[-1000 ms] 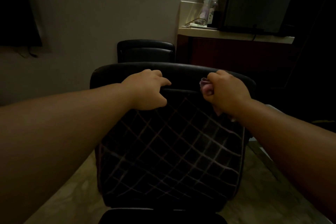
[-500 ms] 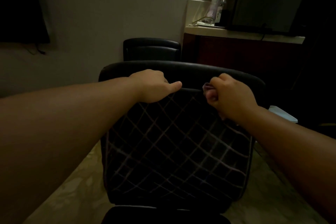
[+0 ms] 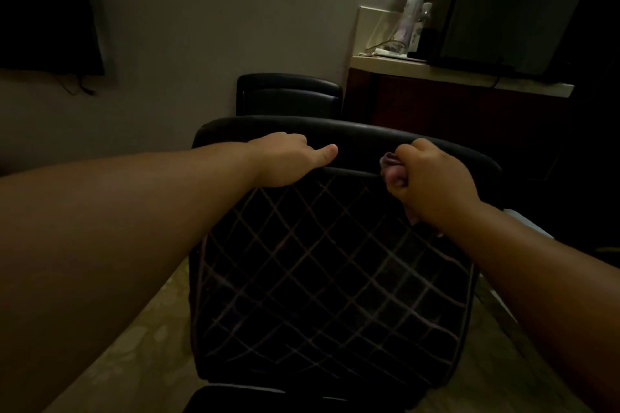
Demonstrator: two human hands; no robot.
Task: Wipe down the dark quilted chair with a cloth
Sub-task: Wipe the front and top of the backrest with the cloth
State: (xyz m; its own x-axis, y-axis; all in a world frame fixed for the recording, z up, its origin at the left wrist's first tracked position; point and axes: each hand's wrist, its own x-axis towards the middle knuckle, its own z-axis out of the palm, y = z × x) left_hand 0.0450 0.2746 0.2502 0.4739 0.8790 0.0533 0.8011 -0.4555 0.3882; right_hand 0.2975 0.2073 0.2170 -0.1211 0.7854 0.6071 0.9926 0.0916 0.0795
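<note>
The dark quilted chair (image 3: 322,278) fills the middle of the view, its back panel stitched in a pale diamond pattern under a smooth black top rail. My left hand (image 3: 285,159) rests over the top rail left of centre, fingers curled over the far side and thumb lying along the rail. My right hand (image 3: 426,181) is a fist at the right of the rail, closed on a bunched purplish cloth (image 3: 389,164) that pokes out on the thumb side and presses against the chair's upper edge.
A second black chair (image 3: 288,94) stands behind against the wall. To the right is a wooden counter (image 3: 453,74) with a spray bottle (image 3: 414,7) and a dark screen. Pale marbled floor shows on both sides of the chair.
My left thumb has stretched out to the right along the rail. The right fist with the cloth stays at the right of the rail. The view has shifted slightly.
</note>
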